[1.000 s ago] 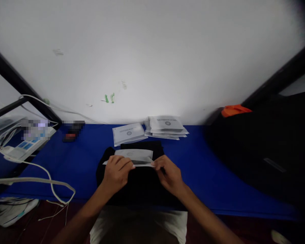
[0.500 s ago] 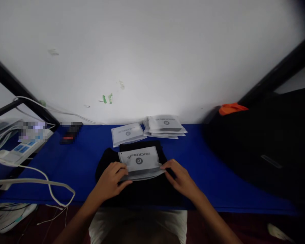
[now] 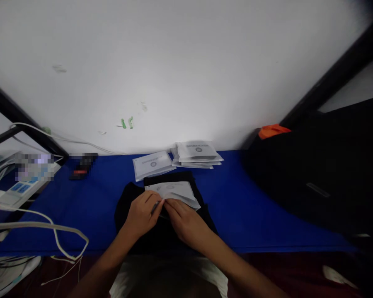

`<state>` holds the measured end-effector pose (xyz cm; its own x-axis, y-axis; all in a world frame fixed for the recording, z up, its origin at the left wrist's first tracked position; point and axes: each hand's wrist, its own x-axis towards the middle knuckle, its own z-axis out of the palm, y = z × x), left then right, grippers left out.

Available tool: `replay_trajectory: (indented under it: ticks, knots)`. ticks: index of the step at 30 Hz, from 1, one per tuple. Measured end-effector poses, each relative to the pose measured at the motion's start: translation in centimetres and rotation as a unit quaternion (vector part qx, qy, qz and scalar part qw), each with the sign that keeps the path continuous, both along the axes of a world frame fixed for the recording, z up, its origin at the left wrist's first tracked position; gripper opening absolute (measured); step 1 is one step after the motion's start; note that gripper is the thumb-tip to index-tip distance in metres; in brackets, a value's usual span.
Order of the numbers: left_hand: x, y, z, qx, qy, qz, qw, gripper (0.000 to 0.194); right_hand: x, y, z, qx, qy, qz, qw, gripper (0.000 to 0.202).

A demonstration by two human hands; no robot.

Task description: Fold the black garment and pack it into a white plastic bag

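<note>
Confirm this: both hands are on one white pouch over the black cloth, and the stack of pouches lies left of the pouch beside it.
Wrong side: in the head view, the stack of pouches lies right of the pouch beside it. The rest stands: the left hand and right hand are on one white pouch over the black cloth.

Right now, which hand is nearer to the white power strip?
The left hand. It is at the white pouch, to the right of the power strip and apart from it; the right hand touches the same pouch but lies farther right.
</note>
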<state>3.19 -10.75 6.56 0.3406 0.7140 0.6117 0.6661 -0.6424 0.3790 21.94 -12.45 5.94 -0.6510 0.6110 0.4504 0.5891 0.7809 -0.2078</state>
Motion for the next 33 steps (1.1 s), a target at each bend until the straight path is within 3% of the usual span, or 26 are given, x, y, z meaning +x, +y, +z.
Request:
replay_trajectory:
  ticks: [4, 8, 10, 12, 16, 20, 23, 28, 33]
  knots:
    - [-0.1, -0.1, -0.1, 0.013, 0.012, 0.005, 1.000, 0.015, -1.6, 1.6, -0.8, -0.074, -0.132, -0.115, 0.982, 0.046]
    - [-0.6, -0.1, -0.4, -0.009, 0.000, -0.008, 1.000, 0.011, -1.5, 2.2, -0.7, -0.074, -0.171, -0.117, 0.975, 0.039]
    - [-0.9, 0.0, -0.7, -0.055, -0.001, -0.030, 0.998, 0.015, -0.9, 1.8, -0.1, -0.079, -0.153, -0.075, 0.982, 0.036]
    - [-1.2, 0.0, -0.9, -0.115, 0.019, -0.066, 0.991, 0.031, -0.1, 1.1, 0.6, -0.095, -0.122, -0.014, 0.988, 0.030]
    - [-1.6, -0.1, -1.7, -0.206, 0.123, -0.139, 0.961, 0.057, 1.5, -0.5, 1.9, -0.115, -0.026, 0.072, 0.990, 0.030]
    - [-1.2, -0.6, -2.4, -0.212, 0.199, -0.130, 0.948, 0.070, 2.9, -0.6, 2.5, -0.140, 0.086, 0.081, 0.983, 0.026]
    - [-0.9, -0.6, -2.5, -0.191, 0.217, -0.112, 0.951, 0.059, 4.1, 0.1, 3.1, -0.142, 0.151, 0.057, 0.977, 0.023]
    - [-2.4, 1.2, -0.2, -0.177, 0.166, -0.048, 0.969, 0.050, 6.0, 0.9, 4.4, -0.091, 0.239, 0.024, 0.966, 0.027]
    - [-5.0, 4.6, 3.0, -0.061, 0.020, 0.084, 0.994, 0.039, 6.9, 1.1, 5.0, -0.062, 0.287, 0.012, 0.956, 0.025]
